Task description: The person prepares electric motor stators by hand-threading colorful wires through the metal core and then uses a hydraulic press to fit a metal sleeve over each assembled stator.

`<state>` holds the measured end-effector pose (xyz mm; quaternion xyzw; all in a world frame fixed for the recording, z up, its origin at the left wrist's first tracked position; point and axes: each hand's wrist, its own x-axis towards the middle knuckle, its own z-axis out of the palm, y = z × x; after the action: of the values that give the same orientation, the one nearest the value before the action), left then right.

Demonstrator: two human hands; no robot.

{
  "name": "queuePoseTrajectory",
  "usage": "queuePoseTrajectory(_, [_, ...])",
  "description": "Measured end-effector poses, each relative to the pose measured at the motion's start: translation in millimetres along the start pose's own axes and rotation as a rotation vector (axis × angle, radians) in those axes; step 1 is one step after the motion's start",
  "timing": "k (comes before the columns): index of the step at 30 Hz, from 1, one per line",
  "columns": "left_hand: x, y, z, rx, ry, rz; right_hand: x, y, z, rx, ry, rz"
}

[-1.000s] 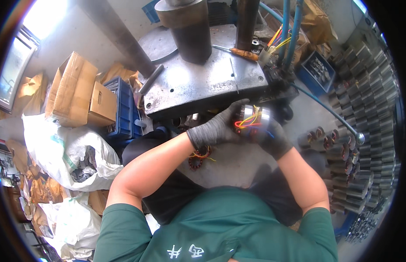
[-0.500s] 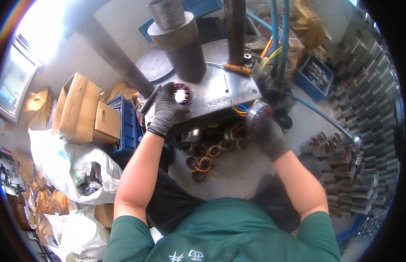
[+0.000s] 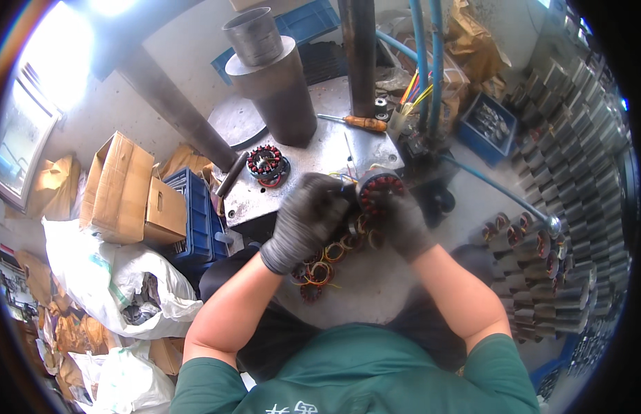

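My right hand [image 3: 403,224], in a dark grey work glove, grips a motor stator [image 3: 380,191] with dark red windings, held up at the front edge of a steel plate [image 3: 327,155]. Close to its left side is my left hand [image 3: 306,215], in a striped grey glove. Motion smears its fingers, so I cannot tell whether they touch the stator. A second stator [image 3: 266,164], also with red windings, rests on the plate's left part, next to a dark metal bar [image 3: 232,175].
Behind the plate's middle rises a thick steel cylinder [image 3: 275,96]. A wooden-handled screwdriver [image 3: 365,123] lies at the back right. Several wired stators [image 3: 320,272] sit below the front edge. Stacked metal parts [image 3: 568,179] fill the right; cardboard boxes [image 3: 120,186] stand left.
My left hand has left the stator on the plate and come right, toward the held one. The right hand has brought its stator slightly left, its face now turned toward me.
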<state>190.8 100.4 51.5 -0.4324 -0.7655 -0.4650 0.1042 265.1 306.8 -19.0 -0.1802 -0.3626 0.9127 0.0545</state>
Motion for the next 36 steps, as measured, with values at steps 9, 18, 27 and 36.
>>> queuePoseTrajectory(9, [3,-2,7,-0.462,-0.241,-0.513,-12,-7,27,-0.390,-0.185,-0.182])
queuePoseTrajectory(18, [7,6,-17,-0.947,-0.085,-0.739,-7,-8,19,-0.275,-0.422,-0.317])
queuePoseTrajectory(27, [1,-7,-14,-1.138,0.026,-0.839,-28,-21,27,-0.180,-0.352,-0.222])
queuePoseTrajectory(36, [4,9,-17,-0.999,0.061,-0.752,-15,-13,6,-0.285,-0.201,-0.131])
